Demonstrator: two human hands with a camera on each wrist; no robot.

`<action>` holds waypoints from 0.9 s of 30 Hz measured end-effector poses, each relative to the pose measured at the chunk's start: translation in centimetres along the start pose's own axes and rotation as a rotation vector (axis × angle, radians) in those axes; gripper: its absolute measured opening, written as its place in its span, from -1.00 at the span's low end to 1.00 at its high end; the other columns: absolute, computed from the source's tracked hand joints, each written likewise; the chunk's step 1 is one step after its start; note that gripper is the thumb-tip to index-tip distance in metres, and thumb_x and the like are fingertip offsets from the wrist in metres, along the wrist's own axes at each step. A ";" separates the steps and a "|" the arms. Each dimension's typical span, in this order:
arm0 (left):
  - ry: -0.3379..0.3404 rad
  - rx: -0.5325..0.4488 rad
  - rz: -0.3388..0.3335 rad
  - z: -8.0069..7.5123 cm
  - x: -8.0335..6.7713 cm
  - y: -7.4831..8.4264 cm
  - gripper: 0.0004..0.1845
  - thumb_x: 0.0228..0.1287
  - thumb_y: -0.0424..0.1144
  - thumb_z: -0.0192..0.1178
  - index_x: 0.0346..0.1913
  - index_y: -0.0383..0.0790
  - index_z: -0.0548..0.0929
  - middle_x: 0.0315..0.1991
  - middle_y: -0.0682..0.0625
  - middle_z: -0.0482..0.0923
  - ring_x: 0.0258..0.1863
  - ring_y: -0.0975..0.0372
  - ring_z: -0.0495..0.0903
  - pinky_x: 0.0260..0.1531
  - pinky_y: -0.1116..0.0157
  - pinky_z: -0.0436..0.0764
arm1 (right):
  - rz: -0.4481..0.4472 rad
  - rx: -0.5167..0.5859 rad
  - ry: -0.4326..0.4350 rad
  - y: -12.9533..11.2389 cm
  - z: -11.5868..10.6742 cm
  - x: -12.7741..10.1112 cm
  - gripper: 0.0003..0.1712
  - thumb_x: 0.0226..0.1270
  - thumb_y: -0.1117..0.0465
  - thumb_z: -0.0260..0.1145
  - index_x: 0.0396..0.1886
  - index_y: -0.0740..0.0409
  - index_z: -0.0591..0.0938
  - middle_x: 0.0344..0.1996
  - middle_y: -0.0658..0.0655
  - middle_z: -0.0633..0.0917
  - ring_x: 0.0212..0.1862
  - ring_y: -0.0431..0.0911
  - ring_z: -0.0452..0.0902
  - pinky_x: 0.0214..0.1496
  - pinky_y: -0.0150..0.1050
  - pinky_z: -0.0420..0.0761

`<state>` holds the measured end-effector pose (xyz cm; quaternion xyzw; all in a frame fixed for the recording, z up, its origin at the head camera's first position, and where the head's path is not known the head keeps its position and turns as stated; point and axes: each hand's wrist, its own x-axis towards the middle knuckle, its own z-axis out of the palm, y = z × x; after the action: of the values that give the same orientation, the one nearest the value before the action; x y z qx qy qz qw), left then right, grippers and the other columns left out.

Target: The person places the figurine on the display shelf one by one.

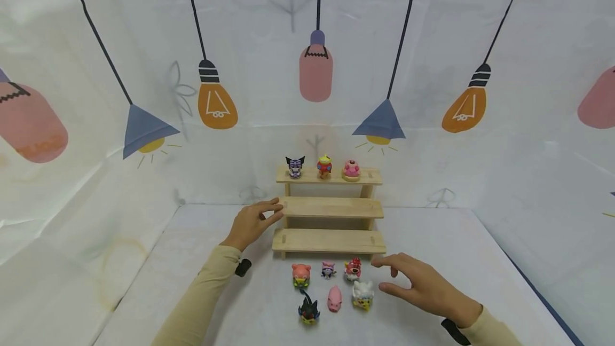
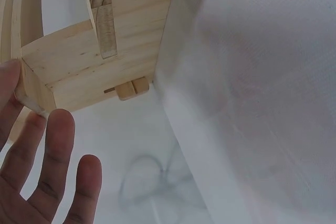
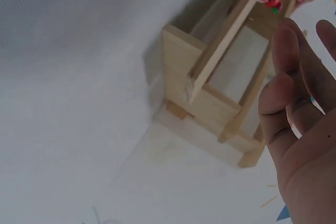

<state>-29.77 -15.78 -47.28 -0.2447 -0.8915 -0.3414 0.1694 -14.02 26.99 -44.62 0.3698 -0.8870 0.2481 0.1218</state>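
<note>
A three-tier wooden shelf (image 1: pixel 329 208) stands mid-table. Its top tier carries a purple-black figurine (image 1: pixel 295 167), a red-yellow one (image 1: pixel 324 167) and a pink one (image 1: pixel 351 170). My left hand (image 1: pixel 266 212) reaches to the left end of the middle tier with fingers straight and holds nothing. The left wrist view shows its fingers (image 2: pixel 50 166) beside the shelf's end (image 2: pixel 100 51). My right hand (image 1: pixel 391 275) hovers open with fingers spread, just right of a white figurine (image 1: pixel 362 295) and a red one (image 1: pixel 353 269). The shelf (image 3: pixel 210 93) also shows beyond my right hand's fingers (image 3: pixel 294 114).
More figurines stand on the white table in front of the shelf: a pink-orange one (image 1: pixel 300 275), a small purple one (image 1: pixel 328 269), a pink pig (image 1: pixel 334 299) and a black spiky one (image 1: pixel 309 309). A lamp-printed cloth backdrop (image 1: pixel 144 95) walls in the table.
</note>
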 end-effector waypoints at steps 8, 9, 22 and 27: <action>0.011 -0.016 0.006 0.0 -0.1 0.1 -0.68 0.35 0.03 0.35 0.07 0.01 0.80 0.22 0.09 0.63 -0.58 0.41 0.53 -0.61 0.37 0.49 | 0.026 0.082 -0.076 -0.5 2.0 -1.6 -0.48 0.36 -0.05 0.43 0.28 -0.11 0.58 0.02 -0.18 0.67 -0.26 -0.29 0.49 -0.29 -0.35 0.51; 0.012 -0.017 0.005 -0.1 -0.1 0.1 -0.69 0.35 0.02 0.35 0.06 0.02 0.80 0.21 0.09 0.64 -0.58 0.40 0.53 -0.60 0.37 0.49 | 0.037 0.085 -0.080 -0.5 2.2 -1.6 -0.48 0.36 -0.06 0.43 0.27 -0.12 0.58 0.03 -0.17 0.67 -0.26 -0.30 0.50 -0.29 -0.35 0.52; 0.019 -0.020 0.011 0.1 0.0 0.0 -0.68 0.36 0.02 0.35 0.08 0.00 0.80 0.21 0.08 0.64 -0.57 0.40 0.55 -0.57 0.37 0.51 | 0.005 0.057 -0.008 -0.2 4.1 -2.2 -0.47 0.30 -0.01 0.49 0.25 -0.16 0.59 0.01 -0.25 0.66 -0.31 -0.33 0.48 -0.31 -0.37 0.51; 0.029 -0.015 0.020 0.2 0.0 0.1 -0.68 0.35 0.01 0.35 0.07 -0.01 0.80 0.20 0.09 0.64 -0.58 0.40 0.54 -0.57 0.38 0.52 | 0.023 0.032 -0.002 -0.2 4.5 -2.1 -0.43 0.25 0.00 0.53 0.24 -0.19 0.59 0.02 -0.25 0.66 -0.31 -0.34 0.49 -0.33 -0.39 0.51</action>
<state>-29.72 -15.61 -47.38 -0.2500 -0.8839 -0.3501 0.1837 -12.57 25.77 -49.24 0.3617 -0.8873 0.2634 0.1121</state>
